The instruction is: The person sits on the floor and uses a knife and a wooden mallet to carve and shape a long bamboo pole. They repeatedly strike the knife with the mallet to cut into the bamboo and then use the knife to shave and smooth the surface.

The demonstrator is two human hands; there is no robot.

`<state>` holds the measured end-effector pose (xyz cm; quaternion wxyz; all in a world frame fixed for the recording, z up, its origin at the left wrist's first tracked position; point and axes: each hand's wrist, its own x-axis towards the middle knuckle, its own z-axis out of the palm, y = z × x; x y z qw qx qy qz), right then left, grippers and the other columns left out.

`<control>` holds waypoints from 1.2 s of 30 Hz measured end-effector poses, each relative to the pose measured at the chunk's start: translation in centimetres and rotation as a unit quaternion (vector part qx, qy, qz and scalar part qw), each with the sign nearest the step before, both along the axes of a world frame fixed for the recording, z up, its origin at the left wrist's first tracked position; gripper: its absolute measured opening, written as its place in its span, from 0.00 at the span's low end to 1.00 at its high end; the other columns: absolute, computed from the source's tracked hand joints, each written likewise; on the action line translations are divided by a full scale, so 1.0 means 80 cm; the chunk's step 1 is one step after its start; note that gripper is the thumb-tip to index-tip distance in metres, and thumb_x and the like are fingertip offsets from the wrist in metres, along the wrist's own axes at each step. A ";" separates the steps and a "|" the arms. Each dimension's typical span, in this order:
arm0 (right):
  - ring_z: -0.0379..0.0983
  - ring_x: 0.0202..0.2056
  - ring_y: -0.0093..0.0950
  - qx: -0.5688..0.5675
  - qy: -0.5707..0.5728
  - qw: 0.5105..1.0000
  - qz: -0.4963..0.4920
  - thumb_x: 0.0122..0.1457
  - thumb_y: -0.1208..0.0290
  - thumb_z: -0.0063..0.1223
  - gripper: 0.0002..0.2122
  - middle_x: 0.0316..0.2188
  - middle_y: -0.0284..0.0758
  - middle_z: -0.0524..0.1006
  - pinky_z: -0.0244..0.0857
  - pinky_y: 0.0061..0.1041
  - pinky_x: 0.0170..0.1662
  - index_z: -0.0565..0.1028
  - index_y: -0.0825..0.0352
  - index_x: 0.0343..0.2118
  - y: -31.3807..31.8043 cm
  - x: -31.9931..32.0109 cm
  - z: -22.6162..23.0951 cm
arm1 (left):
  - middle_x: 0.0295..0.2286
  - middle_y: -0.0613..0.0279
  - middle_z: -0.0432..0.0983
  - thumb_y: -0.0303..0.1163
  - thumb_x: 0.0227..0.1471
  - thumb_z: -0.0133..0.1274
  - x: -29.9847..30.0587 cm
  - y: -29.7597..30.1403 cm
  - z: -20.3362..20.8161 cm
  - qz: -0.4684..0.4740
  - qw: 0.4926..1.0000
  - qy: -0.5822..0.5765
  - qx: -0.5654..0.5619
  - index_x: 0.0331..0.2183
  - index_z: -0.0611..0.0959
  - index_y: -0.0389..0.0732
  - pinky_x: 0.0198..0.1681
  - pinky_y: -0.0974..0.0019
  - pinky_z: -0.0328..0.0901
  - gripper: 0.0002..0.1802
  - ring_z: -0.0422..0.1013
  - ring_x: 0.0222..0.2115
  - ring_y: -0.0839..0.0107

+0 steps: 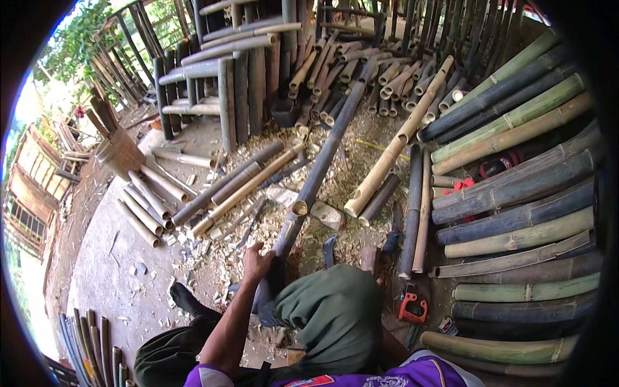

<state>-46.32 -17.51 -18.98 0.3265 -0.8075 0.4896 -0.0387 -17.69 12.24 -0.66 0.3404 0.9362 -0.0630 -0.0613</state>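
Note:
My left hand point(256, 262) is closed around the near end of a long dark bamboo pole point(325, 155). The pole runs away from me toward the far piles and has an opening cut into its upper side. My right forearm point(393, 348) passes behind my raised right knee, which hides nearly all of that hand; its grip does not show. Just beyond the knee are a short wooden block point(369, 258) and a curved dark blade point(329, 251). To the right of the pole lies a pale bamboo pole point(393, 151) with notches cut into it.
Wood chips cover the ground around the pole. An orange-handled saw point(412, 306) lies to the right, beside stacked green and dark bamboo poles point(516, 238). Cut bamboo pieces point(138, 222) lie at left, near a bucket point(120, 153). A bamboo rack point(227, 103) stands behind.

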 end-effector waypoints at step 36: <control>0.74 0.42 0.31 0.555 -0.263 0.789 0.002 0.47 0.65 0.72 0.21 0.38 0.34 0.78 0.71 0.39 0.48 0.79 0.63 0.44 0.086 0.294 0.267 | 0.46 0.48 0.73 0.38 0.50 0.62 -0.293 0.049 0.087 -0.025 0.986 0.023 0.162 0.51 0.71 0.41 0.49 0.46 0.68 0.29 0.72 0.49 0.45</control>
